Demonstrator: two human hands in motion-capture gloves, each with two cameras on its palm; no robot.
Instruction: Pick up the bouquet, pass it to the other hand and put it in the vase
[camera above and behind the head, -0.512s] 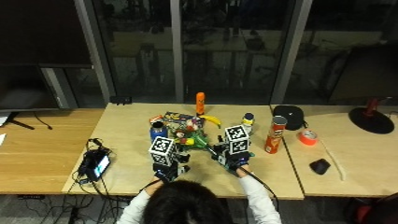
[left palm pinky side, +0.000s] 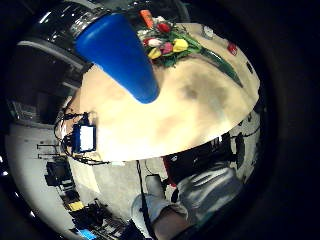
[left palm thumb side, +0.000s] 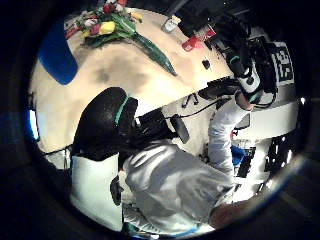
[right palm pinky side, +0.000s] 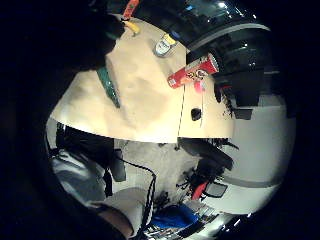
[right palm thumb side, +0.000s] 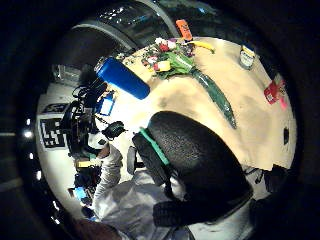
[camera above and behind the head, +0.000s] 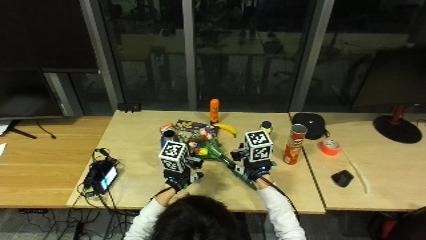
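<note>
**Bouquet on the table, both hands above it**

Bouquet lies flat on the table, blooms toward the far side beside a cluster of small items, its green wrapped stem running back toward the person. The left hand hovers over the table near the blooms; the right hand is above the stem end. Neither touches it as far as the palm views show, and I cannot tell how either hand's fingers are set, since cubes cover them from above.

The flowers look light, soft and easily crushed, so the heads are no place to grip. The wrapped stem seems the stiffer part and the sensible hold; taking it about midway would probably leave room for the other hand at the pass and keep the blooms from drooping.

A blue vase stands near the blooms, close to the left palm. Its opening is not visible, so whether it holds anything is unknown. A red tube can stands upright off to the right.
</note>
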